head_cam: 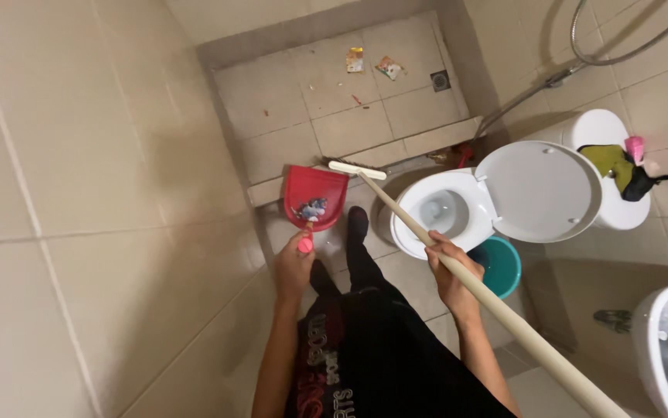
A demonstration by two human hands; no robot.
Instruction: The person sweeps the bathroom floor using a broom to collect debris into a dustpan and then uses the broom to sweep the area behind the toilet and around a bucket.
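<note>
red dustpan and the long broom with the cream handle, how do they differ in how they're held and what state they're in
The red plastic dustpan has a short pink grip held by the left hand; the long cream-handled broom is gripped mid-shaft by the right hand. The dustpan lies flat with scraps of litter in it; the broom slants, its head down by the raised tile step. Both meet at the step's edge.

The scene is dimly and warmly lit. Soft glare is seen on the wall tiles [78, 193] at nine o'clock. Edges are bent by wide-angle distortion, and fine detail is softened throughout.
</note>
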